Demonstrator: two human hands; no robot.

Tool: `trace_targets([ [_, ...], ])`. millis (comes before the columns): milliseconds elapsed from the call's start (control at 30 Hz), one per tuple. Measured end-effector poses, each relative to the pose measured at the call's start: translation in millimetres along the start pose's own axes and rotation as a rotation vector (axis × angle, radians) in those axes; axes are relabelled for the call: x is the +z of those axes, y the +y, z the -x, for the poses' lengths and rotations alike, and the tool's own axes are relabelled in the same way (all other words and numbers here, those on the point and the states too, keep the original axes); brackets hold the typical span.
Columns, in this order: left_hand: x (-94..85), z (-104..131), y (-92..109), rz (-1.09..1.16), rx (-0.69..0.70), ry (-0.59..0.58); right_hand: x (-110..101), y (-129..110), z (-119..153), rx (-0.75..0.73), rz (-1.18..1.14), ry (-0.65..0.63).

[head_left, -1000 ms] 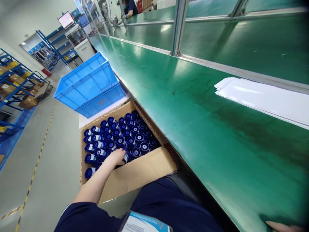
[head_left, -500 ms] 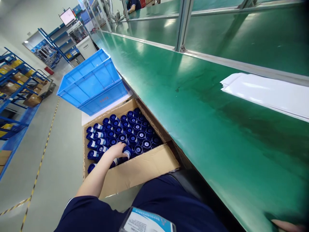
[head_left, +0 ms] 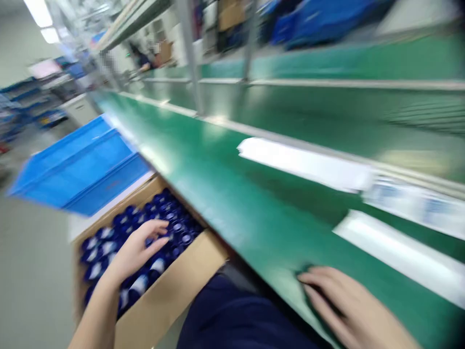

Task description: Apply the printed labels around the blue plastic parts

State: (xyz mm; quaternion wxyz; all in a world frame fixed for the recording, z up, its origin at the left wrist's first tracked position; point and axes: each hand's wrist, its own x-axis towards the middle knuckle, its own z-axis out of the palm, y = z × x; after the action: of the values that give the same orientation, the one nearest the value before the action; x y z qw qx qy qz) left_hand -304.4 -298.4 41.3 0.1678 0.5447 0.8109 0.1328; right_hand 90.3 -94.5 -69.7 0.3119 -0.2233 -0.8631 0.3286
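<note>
My left hand (head_left: 143,247) hovers over the cardboard box (head_left: 174,286), thumb and fingers apart and nothing between them. Packed upright inside the box are many dark blue bottle-like containers (head_left: 138,286) with whitish labels; motion blur hides their detail. On the green work surface (head_left: 225,203), near its front edge, rests my right hand (head_left: 337,300). Its fingers are stretched out to the left, with a gap between them and the thumb, and I see no object in it. The spot beneath its fingertips is dark and blurred.
Behind the box stand blue plastic crates (head_left: 83,165). A stack of white sheets (head_left: 305,162), printed labels (head_left: 417,203) and another white strip (head_left: 399,257) lie on the green surface. A metal post (head_left: 191,63) rises at its far edge. Another person (head_left: 141,60) is far back.
My left hand has let go of a blue container and lifted off it. The view has swung to the right, bringing my right hand and more of the white sheets into sight.
</note>
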Motion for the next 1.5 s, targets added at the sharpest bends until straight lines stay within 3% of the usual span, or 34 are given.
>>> trace_targets([
  [67,9.3,-29,24,0.114,0.225,0.011,-14,-16,-5,-0.02,0.104,-0.102],
  [167,27.0,-97,65,0.098,0.541,0.033,-40,-24,-19,-0.009,0.166,-0.235],
  [233,39.4,-139,112,0.063,0.753,0.036,-65,-19,-22,0.007,0.236,-0.216],
  [300,51.8,-164,169,0.021,0.939,0.011,-96,-9,-14,0.058,0.324,-0.122],
  [400,76.6,-181,252,-0.044,1.15,-0.077,-150,16,10,0.201,0.442,0.132],
  [500,116.6,-191,319,-0.089,1.273,-0.183,-201,52,41,0.346,0.527,0.346],
  [567,150.0,-198,354,-0.114,1.328,-0.217,-224,74,60,0.42,0.554,0.42],
  [667,199.4,-207,388,-0.128,1.41,-0.21,-235,92,82,0.461,0.521,0.453],
  [733,224.1,-210,398,-0.107,1.452,-0.174,-234,92,89,0.438,0.449,0.461],
  [800,237.7,-210,400,-0.085,1.474,-0.129,-229,85,91,0.4,0.359,0.484],
  [967,232.6,-208,393,-0.129,1.482,-0.072,-224,60,87,0.307,0.028,0.62],
  [1033,228.3,-208,393,-0.163,1.467,-0.062,-225,58,86,0.264,-0.24,0.838],
  [1167,230.2,-205,394,-0.193,1.466,-0.066,-235,68,92,0.206,-0.758,1.45],
  [1267,230.6,-199,394,-0.207,1.46,-0.058,-246,79,102,0.251,-0.914,1.641],
  [1333,221.2,-200,394,-0.223,1.463,-0.044,-249,86,108,0.306,-0.962,1.663],
  [1400,199.4,-212,392,-0.213,1.46,0.031,-247,90,111,0.354,-1.002,1.641],
  [1500,147.3,-257,379,-0.201,1.373,0.299,-243,93,109,0.391,-1.05,1.57],
])
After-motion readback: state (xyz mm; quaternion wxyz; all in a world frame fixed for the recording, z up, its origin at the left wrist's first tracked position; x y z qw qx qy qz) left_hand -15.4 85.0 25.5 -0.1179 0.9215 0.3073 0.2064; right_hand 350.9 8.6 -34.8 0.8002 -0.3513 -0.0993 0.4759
